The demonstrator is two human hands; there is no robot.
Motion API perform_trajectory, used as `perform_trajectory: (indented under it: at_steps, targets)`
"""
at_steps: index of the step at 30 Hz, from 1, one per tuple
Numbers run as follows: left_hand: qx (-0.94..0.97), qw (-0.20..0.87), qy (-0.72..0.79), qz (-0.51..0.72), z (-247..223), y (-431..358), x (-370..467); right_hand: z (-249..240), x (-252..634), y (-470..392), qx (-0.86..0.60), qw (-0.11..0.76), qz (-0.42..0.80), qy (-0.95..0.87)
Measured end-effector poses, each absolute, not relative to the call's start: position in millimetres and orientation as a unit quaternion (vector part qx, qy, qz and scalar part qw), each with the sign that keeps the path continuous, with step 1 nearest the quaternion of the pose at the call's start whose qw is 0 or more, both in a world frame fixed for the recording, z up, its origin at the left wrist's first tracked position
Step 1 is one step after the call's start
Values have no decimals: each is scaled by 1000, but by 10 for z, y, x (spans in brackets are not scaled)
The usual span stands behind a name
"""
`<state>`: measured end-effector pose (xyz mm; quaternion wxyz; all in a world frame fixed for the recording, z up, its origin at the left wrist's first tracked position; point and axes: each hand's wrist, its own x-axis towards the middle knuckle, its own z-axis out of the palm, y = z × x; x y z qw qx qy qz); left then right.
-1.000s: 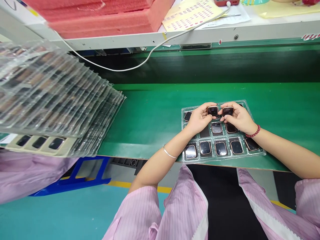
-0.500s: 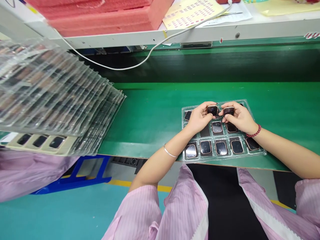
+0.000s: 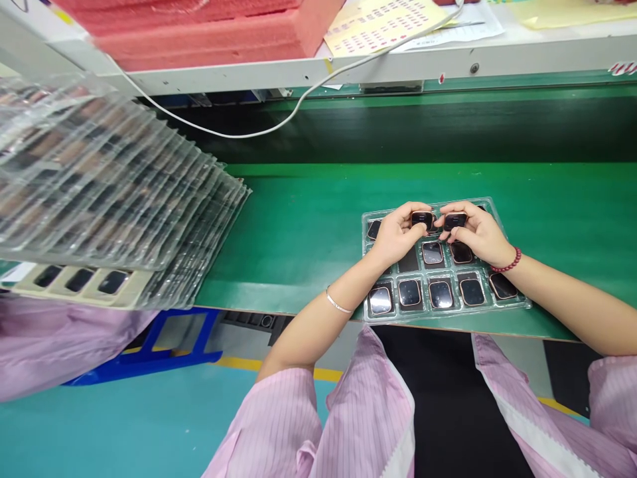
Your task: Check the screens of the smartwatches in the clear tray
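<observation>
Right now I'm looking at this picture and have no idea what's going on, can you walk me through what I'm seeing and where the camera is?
The camera sits on a person's head, looking forward and down at their own two bare hands. There is no machine arm. The left hand pinches one small dark watch case, and the right hand pinches another, both above a clear plastic tray. The tray lies on a green belt and holds more of the same cases in its pockets. To the left, a slanted stack of clear trays overhangs the belt. Behind, a shelf carries pink foam and a white cable.
</observation>
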<state>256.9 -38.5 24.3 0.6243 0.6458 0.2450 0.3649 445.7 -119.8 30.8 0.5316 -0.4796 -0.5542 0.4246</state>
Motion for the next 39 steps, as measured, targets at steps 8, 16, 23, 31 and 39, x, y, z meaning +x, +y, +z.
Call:
perform_trajectory:
  at_steps: [8, 16, 23, 31, 39]
  targets:
    - [658, 617, 239, 360, 238, -383, 2563, 326, 4446, -1200, -482, 533, 424, -551]
    - [663, 624, 236, 339, 205, -359, 2561, 334, 4427, -1196, -474, 532, 422, -560]
    - [655, 631, 232, 344, 219, -376, 2569, 317, 4438, -1198, -473, 526, 425, -565]
    - [619, 665, 239, 344, 218, -319, 2594, 310, 4446, -1177, -487, 531, 452, -526]
    - [510, 857, 29, 71, 1422, -1011, 2277, 285, 4474, -1198, -473, 566, 460, -494]
